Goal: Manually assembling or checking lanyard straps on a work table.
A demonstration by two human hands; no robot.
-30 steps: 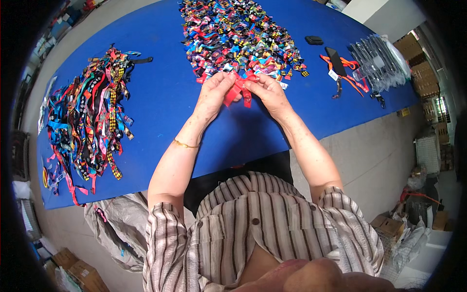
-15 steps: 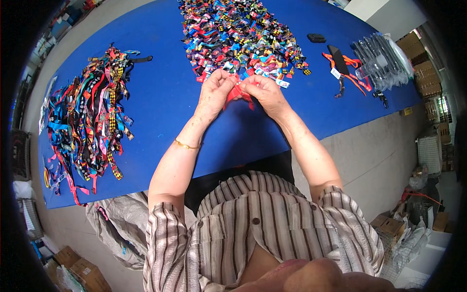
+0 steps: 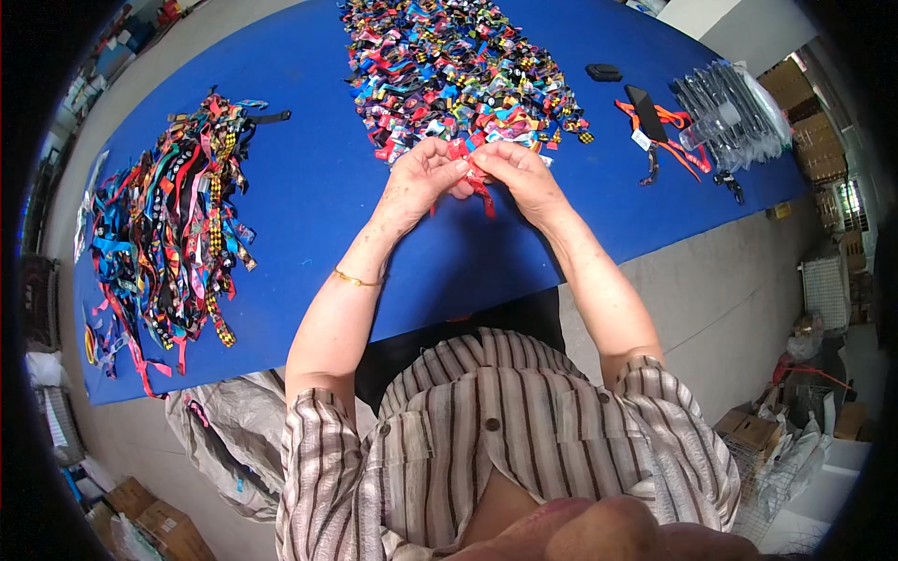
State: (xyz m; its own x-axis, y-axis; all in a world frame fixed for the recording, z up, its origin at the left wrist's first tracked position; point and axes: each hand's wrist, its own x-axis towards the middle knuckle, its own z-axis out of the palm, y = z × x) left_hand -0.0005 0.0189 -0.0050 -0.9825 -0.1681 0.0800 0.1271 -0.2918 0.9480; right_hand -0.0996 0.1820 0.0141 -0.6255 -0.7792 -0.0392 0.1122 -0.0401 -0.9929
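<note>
Both hands meet over the blue table, pinching a red printed ribbon strip between them. My left hand is closed on its left part, thumb against fingers. On the right part, my right hand pinches with thumb and forefinger. Loose ends of the ribbon hang toward me below the fingers; its middle is partly hidden. Just beyond my hands lies a wide bed of folded, multicoloured ribbon pieces in rows, its near edge close to my fingertips.
A heap of long patterned straps covers the left of the blue table. To the right lie a dark phone, orange straps, a small black case and clear plastic bags. Cardboard boxes stand beyond.
My fingers have shifted slightly on the red ribbon, and its hanging end has turned and dropped a little. Both hands stay in nearly the same place.
</note>
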